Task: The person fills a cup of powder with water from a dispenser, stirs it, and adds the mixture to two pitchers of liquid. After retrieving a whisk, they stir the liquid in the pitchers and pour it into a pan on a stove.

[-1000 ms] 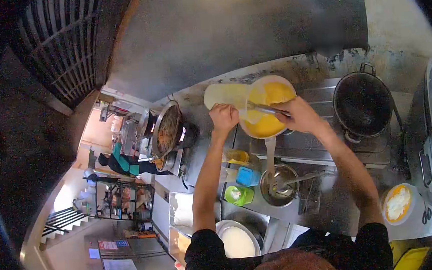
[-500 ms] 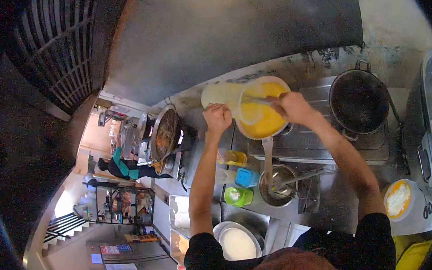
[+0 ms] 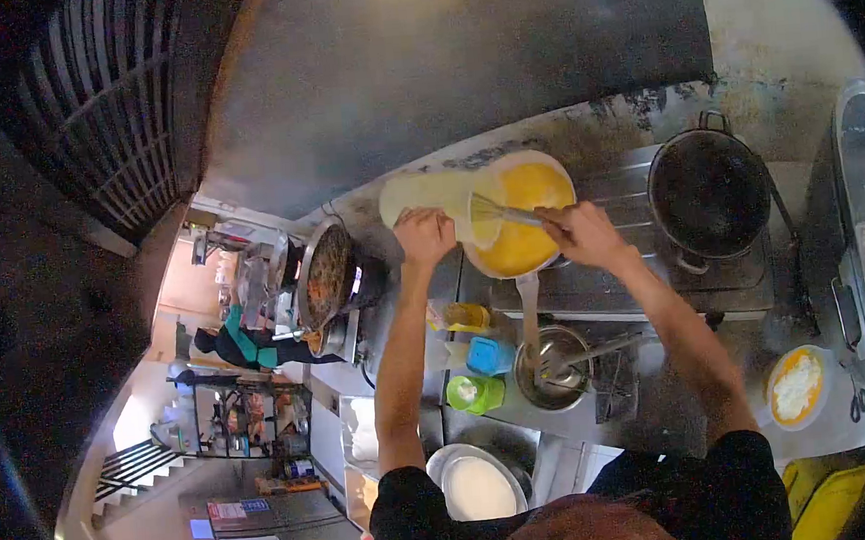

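A translucent pitcher [image 3: 417, 193] is tilted on its side, its mouth over the left part of a pan of yellow mixture [image 3: 532, 188]. My left hand [image 3: 424, 235] is closed round the pitcher's handle. Fingers wrapped round the handle of a metal whisk [image 3: 515, 212], my right hand [image 3: 582, 233] is over the pan's right side. The whisk's wires are at the pitcher's mouth. The pan rests on the stove, its long handle pointing toward me.
A black wok [image 3: 710, 193] sits to the right. Nearer me are a metal bowl [image 3: 553, 367] with utensils, a blue container [image 3: 490, 355], a green container [image 3: 475, 393] and a pot of white liquid [image 3: 480, 487]. Farther left, a person [image 3: 249, 343] stands near a large pan [image 3: 324, 276].
The pitcher and my left hand have shifted left. My right hand has moved slightly left and down, and the whisk's wires now show at the pitcher's mouth.
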`<action>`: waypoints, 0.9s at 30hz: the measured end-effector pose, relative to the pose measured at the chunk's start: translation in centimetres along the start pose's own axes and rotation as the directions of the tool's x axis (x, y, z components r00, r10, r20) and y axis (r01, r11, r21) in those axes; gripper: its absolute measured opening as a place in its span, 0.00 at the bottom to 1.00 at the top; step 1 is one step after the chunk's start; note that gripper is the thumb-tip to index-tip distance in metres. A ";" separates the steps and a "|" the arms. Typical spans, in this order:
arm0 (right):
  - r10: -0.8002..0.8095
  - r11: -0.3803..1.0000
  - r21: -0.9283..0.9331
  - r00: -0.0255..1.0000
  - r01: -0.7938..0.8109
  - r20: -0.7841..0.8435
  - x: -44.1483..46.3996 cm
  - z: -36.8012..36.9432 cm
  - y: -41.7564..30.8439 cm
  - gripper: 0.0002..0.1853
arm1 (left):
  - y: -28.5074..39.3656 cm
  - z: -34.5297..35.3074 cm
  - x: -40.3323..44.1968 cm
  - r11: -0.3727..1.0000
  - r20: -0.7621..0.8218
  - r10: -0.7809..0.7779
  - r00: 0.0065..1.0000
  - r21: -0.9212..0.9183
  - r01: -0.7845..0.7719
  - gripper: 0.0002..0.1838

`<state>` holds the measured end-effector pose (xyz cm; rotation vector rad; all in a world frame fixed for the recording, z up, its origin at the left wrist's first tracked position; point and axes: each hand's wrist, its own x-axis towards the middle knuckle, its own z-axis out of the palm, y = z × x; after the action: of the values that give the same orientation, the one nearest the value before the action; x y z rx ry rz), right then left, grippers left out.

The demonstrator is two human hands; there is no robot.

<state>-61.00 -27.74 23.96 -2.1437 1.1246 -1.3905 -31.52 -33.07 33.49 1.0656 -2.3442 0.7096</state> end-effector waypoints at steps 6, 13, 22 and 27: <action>0.150 0.968 0.207 0.988 -0.141 -0.029 -1.3 1.7 3.5 0.15 | -0.2 0.5 -1.1 1.000 -0.077 -0.016 0.997 -0.019 0.015 0.08; 0.362 0.855 0.392 0.932 -0.339 0.014 -2.4 1.2 0.9 0.16 | 0.1 0.8 0.5 0.998 -0.068 0.056 0.996 -0.019 -0.058 0.08; 0.139 0.952 0.271 0.990 -0.140 0.022 -1.6 1.9 0.6 0.17 | 0.1 -0.4 0.7 0.999 -0.017 0.037 0.999 0.040 -0.036 0.07; 0.027 0.975 0.223 0.998 -0.015 -0.048 -2.6 0.5 -0.3 0.17 | -1.6 0.3 -0.2 0.997 -0.051 -0.002 0.999 0.083 0.007 0.08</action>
<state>-60.97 -25.64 22.40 -1.9435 0.9555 -1.4928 -30.19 -34.04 33.61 1.0750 -2.2866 0.8293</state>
